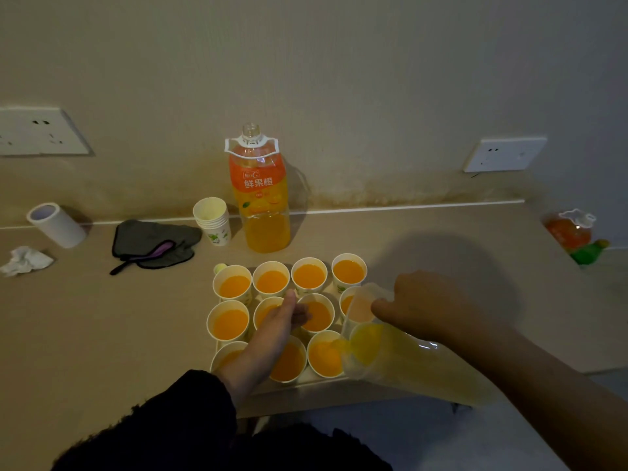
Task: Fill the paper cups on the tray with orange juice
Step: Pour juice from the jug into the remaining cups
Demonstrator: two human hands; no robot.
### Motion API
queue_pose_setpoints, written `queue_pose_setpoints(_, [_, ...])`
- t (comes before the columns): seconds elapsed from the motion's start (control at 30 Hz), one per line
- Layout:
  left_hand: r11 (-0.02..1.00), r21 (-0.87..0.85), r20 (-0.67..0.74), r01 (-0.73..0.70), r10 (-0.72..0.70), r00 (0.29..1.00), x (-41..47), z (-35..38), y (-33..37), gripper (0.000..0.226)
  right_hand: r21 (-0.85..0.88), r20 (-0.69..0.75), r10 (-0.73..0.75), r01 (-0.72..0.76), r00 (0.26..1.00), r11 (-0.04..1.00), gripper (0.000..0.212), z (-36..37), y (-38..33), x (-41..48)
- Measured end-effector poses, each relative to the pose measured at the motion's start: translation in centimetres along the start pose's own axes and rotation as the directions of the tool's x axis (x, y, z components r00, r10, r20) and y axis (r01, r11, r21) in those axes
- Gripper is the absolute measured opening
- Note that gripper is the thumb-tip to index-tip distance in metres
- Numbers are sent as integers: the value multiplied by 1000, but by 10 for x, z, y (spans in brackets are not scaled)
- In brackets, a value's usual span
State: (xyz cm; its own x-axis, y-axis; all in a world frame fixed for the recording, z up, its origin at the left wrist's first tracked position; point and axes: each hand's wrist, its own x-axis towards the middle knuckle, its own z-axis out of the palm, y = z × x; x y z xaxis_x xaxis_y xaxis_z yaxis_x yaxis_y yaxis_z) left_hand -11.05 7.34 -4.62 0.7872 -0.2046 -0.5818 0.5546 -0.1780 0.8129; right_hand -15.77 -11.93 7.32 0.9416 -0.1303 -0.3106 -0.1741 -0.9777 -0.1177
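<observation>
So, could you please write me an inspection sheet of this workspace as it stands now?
Surface: beige table, against the wall.
Job's things: tray of paper cups, the visible ones holding orange juice; open juice bottle upright behind; tilted bottle, mouth over the front right cups.
Clutter: stack of spare cups, grey cloth, tape roll, crumpled tissue, another bottle at far right.
Grippers: right hand grips the tilted bottle; left hand rests on a middle cup.
Cables: nothing seen.
Surroundings: two wall sockets.
</observation>
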Motion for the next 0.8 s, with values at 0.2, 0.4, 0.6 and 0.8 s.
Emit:
queue_pose_setpoints(0.2, [1000, 7, -7, 6, -6, 1000, 0, 0, 0, 56, -11, -6, -5, 5, 1000, 1000, 35, 0, 1, 1])
queue_pose_setpoints(0.4, [1000, -3, -10, -6, 6, 1000, 0, 0, 1, 56, -16, -14, 1, -1, 1000, 1000, 34, -1, 0, 1])
queue_pose_setpoints(0.6, [1000, 0, -9, -11, 11, 1000, 0, 0, 0, 53, -21, 12, 7, -7, 1000, 1000, 39, 2, 1, 2])
queue_pose_setpoints(0.8, [1000, 8, -2, -13, 13, 1000, -1, 0, 0, 52, -15, 10, 13, -13, 1000, 1000, 37, 3, 2, 2])
